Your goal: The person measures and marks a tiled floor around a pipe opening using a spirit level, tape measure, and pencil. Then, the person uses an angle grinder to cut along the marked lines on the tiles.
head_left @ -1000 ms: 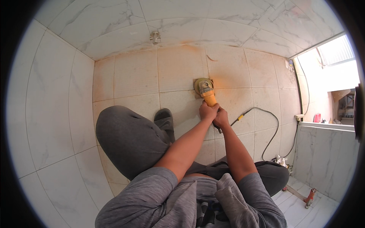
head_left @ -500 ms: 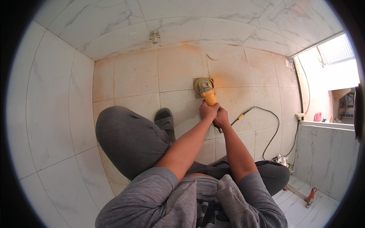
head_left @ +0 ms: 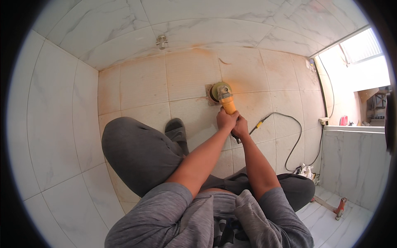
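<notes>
Both my hands are wrapped round a yellow angle grinder (head_left: 228, 106) at arm's length over the tiled floor. My left hand (head_left: 226, 120) grips its body just behind the metal head. Close behind, my right hand (head_left: 240, 127) holds the dark rear end, where the cord comes out. The grinder's round disc (head_left: 218, 88) partly covers a square cut-out (head_left: 210, 100) with a dark round hole in the floor. Whether the disc touches the edge, I cannot tell. Orange dust (head_left: 238, 87) lies on the tiles beside it.
A black cord (head_left: 300, 128) loops over the floor on the right to a white connector (head_left: 324, 120) by the doorway. A metal wall valve (head_left: 161, 41) juts out ahead. My sandalled foot (head_left: 175, 128) stands left of the grinder. A low marbled wall (head_left: 353, 153) is at right.
The grinder's disc has shifted rightward relative to the cut-out, so more of the hole's left side shows. Both hands keep their grip. The whole view has shifted slightly.
</notes>
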Tool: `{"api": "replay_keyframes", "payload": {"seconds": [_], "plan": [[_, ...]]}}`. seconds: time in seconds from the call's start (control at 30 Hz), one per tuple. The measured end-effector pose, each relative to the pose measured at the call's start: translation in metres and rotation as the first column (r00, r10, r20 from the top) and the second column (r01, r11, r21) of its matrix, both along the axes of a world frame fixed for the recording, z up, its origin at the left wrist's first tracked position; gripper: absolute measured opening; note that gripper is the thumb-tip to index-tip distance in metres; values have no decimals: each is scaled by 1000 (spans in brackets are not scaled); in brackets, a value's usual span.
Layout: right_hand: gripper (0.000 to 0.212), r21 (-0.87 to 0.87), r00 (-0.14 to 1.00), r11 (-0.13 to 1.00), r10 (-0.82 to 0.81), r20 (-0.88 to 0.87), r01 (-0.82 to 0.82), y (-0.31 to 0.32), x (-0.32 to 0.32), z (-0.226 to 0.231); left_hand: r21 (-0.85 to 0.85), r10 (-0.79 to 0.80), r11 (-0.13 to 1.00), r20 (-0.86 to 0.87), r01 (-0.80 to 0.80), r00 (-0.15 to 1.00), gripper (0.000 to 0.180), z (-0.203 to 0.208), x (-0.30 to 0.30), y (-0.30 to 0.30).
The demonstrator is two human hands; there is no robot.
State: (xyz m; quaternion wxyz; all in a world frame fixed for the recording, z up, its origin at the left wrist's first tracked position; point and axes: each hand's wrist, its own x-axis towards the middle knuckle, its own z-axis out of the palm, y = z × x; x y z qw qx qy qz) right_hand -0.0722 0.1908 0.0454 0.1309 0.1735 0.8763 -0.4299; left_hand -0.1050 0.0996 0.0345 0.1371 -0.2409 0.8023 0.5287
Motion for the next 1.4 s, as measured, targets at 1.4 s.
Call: {"api": "replay_keyframes", "payload": {"seconds": [1.4], "plan": [[65, -25, 993, 996, -80, 86, 83, 9, 78, 9, 8, -137, 991, 82, 137, 987, 68, 14, 66, 0]]}}
